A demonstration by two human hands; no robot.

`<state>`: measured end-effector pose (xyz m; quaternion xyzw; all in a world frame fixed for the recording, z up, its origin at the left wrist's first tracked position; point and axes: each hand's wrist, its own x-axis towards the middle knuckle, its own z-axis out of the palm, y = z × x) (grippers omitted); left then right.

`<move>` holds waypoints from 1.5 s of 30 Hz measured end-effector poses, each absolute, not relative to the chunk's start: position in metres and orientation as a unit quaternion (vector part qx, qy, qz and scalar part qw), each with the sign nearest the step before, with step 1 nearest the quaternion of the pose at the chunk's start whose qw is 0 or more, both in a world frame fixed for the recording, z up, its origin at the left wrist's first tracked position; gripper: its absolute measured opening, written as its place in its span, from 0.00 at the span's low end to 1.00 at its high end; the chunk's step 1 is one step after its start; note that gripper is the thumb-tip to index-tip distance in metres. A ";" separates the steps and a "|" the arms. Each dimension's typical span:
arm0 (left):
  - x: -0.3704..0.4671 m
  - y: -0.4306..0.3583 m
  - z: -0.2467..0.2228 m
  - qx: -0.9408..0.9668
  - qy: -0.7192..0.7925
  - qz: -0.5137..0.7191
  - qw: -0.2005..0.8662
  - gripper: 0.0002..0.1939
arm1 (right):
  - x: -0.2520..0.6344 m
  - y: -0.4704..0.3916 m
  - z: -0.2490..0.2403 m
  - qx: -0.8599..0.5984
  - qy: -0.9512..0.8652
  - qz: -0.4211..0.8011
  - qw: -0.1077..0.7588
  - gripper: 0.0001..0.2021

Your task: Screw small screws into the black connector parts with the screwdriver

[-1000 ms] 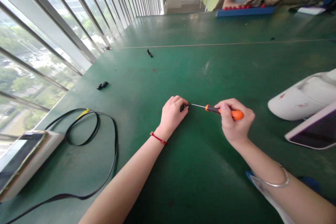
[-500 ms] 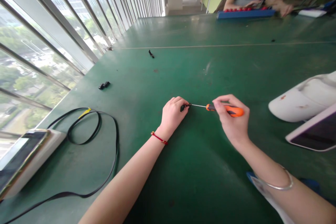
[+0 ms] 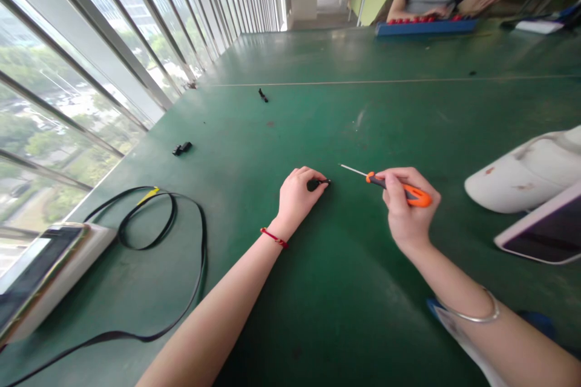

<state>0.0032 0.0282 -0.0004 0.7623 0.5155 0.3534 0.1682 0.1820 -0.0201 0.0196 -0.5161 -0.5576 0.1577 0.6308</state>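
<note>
A: And in the left hand (image 3: 297, 193) a small black part (image 3: 313, 184) is pinched between thumb and fingers; whether it is rested on the green table (image 3: 354, 314) cannot be told from here, much of it being covered by the hand.

B: And on the right?

A: A screwdriver (image 3: 381, 179) is gripped in the right hand (image 3: 411, 205), its handle (orange and black) wrapped by the fingers; the tip is held just beside the black part, clear of it.

B: Around them?

A: A black cord (image 3: 202, 242) is looped at the left; a white cylinder (image 3: 521, 169) is seen lying at the right.
</note>
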 end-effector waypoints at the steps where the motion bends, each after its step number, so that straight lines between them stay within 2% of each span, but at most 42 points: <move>1: 0.003 0.029 -0.001 0.753 0.515 0.364 0.189 0.02 | 0.183 -0.018 0.015 -0.516 -0.572 0.141 0.622 0.07; 5: 0.001 0.033 -0.003 0.724 0.501 0.401 0.254 0.03 | 0.188 -0.010 0.001 -0.514 -0.669 0.135 0.519 0.06; 9: -0.001 0.036 -0.004 0.690 0.505 0.438 0.278 0.04 | 0.189 -0.005 -0.003 -0.510 -0.705 0.154 0.468 0.06; 12: 0.000 0.034 -0.002 0.702 0.498 0.442 0.251 0.04 | 0.189 -0.004 -0.004 -0.511 -0.721 0.155 0.442 0.07; 15: 0.002 0.029 0.002 0.764 0.462 0.413 0.178 0.03 | 0.189 -0.003 -0.005 -0.511 -0.734 0.153 0.421 0.08; 20: 0.006 0.019 0.004 0.851 0.391 0.334 0.111 0.03 | 0.189 -0.002 -0.008 -0.490 -0.757 0.159 0.402 0.08; 30: 0.003 0.015 0.004 0.844 0.391 0.345 0.128 0.06 | 0.188 -0.003 -0.008 -0.477 -0.774 0.165 0.383 0.07; 35: -0.004 0.010 0.005 0.806 0.479 0.342 0.056 0.11 | 0.191 0.000 -0.010 -0.496 -0.756 0.164 0.396 0.06; 38: -0.009 0.011 0.003 0.780 0.536 0.322 0.004 0.08 | 0.192 0.001 -0.010 -0.501 -0.746 0.166 0.405 0.06; 45: -0.009 0.018 0.000 0.808 0.519 0.277 -0.023 0.06 | 0.191 0.001 -0.009 -0.497 -0.744 0.177 0.410 0.05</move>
